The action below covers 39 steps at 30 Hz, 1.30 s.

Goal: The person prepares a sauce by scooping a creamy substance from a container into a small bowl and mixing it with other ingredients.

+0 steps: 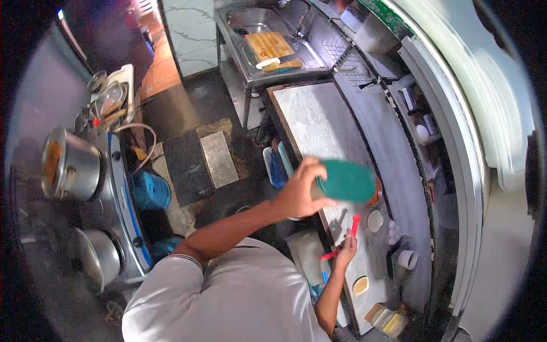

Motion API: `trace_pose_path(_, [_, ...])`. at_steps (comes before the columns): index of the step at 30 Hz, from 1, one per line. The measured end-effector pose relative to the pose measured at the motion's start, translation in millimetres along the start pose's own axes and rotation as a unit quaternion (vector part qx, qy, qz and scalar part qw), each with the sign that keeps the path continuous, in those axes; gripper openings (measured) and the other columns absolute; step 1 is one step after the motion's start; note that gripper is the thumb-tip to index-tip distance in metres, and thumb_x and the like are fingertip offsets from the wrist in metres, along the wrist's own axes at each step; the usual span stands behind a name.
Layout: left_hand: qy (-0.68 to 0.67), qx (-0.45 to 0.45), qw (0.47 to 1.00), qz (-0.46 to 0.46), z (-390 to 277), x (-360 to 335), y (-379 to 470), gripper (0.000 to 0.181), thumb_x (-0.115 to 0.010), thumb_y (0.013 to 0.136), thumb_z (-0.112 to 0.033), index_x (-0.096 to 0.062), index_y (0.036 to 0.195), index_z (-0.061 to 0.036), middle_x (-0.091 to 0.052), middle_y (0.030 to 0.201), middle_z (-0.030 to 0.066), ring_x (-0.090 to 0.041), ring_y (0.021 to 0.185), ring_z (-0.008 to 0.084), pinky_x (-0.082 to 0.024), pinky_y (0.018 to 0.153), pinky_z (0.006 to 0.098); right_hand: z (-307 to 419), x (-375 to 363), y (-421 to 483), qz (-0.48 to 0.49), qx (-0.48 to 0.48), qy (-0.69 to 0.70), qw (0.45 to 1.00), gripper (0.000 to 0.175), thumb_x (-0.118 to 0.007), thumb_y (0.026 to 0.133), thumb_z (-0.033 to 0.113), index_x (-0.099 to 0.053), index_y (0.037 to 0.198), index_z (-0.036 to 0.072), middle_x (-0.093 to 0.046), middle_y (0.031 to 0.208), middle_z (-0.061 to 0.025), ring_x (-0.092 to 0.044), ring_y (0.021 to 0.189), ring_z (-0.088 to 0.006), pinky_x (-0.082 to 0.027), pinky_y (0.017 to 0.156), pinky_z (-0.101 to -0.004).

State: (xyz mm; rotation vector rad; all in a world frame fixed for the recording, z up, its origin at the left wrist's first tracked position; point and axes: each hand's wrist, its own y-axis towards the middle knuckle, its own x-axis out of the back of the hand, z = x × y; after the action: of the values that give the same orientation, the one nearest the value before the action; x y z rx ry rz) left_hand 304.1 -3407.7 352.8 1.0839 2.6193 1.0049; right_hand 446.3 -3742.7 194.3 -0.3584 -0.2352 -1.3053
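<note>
My left hand (301,188) grips the near edge of a round green lid (348,181), slightly blurred, above the marble-look counter (312,115). A container with orange-red contents (377,192) shows partly behind the lid, which hides the rest. Lower on the counter, my right hand (347,252) is closed around a red utensil (354,226); red parts stick out on both sides of the fingers, and its exact kind is unclear. A small white dish (375,221) lies beyond that hand. Closer to me is a round tan piece (361,285), perhaps dough.
A steel sink (252,21) holds a wooden cutting board (269,47) with a white-handled knife (273,63). At left, large metal pots (79,166) stand on a gas stove (124,192). A white cup (408,259) and a container of yellow-and-white items (386,321) sit at right.
</note>
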Motion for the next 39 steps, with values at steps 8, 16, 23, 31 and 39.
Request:
trace_pose_path(8, [0.127, -0.289, 0.924, -0.214, 25, 71, 230, 0.080, -0.098, 0.057, -0.027, -0.047, 0.116, -0.0097, -0.049, 0.109, 0.0147, -0.050, 0.102, 0.0336, -0.045, 0.090, 0.0459, -235, 39, -137, -0.029, -0.057, -0.322, 0.945, 0.039, -0.074, 0.088, 0.033, -0.067, 0.096, -0.004, -0.065, 0.085, -0.0196, -0.062, 0.088, -0.0421, -0.052, 0.078, -0.0463])
trace_pose_path(16, [0.112, -0.302, 0.907, -0.269, 79, 13, 342, 0.085, -0.099, 0.061, -0.025, -0.043, 0.122, -0.0066, -0.044, 0.114, 0.0152, -0.047, 0.109, 0.0316, -0.042, 0.095, 0.0416, -273, 69, -302, 0.118, -0.267, -0.395, 0.871, 0.045, -0.072, 0.087, 0.040, -0.066, 0.093, -0.005, -0.065, 0.085, -0.0207, -0.063, 0.083, -0.0439, -0.054, 0.077, -0.0495])
trace_pose_path(23, [0.239, -0.343, 0.872, -0.255, 132, -50, 406, 0.081, -0.078, 0.075, -0.022, -0.036, 0.139, 0.0049, -0.049, 0.126, 0.0294, -0.041, 0.126, 0.0499, -0.034, 0.110, 0.0571, -238, 39, -328, 0.057, -0.280, -0.287, 0.915, 0.043, -0.070, 0.088, 0.036, -0.068, 0.097, -0.006, -0.067, 0.093, -0.0215, -0.064, 0.085, -0.0416, -0.054, 0.077, -0.0496])
trace_pose_path(31, [0.166, -0.184, 0.956, -0.160, 152, -86, 416, 0.087, -0.079, 0.078, -0.019, -0.029, 0.147, 0.0019, -0.044, 0.135, 0.0261, -0.038, 0.132, 0.0461, -0.034, 0.113, 0.0538, -230, 23, -333, 0.008, -0.257, -0.204, 0.944, 0.041, -0.069, 0.088, 0.032, -0.069, 0.102, -0.007, -0.070, 0.102, -0.0224, -0.065, 0.087, -0.0389, -0.054, 0.078, -0.0498])
trace_pose_path(39, [-0.094, -0.090, 0.958, -0.256, 137, -106, 330, 0.081, -0.071, 0.095, -0.027, -0.024, 0.153, 0.0059, -0.027, 0.155, 0.0250, -0.034, 0.141, 0.0405, -0.024, 0.121, 0.0523, -325, 19, -364, 0.082, -0.205, -0.389, 0.894, 0.044, -0.066, 0.088, 0.029, -0.068, 0.125, 0.003, -0.072, 0.117, -0.0177, -0.069, 0.091, -0.0338, -0.054, 0.075, -0.0497])
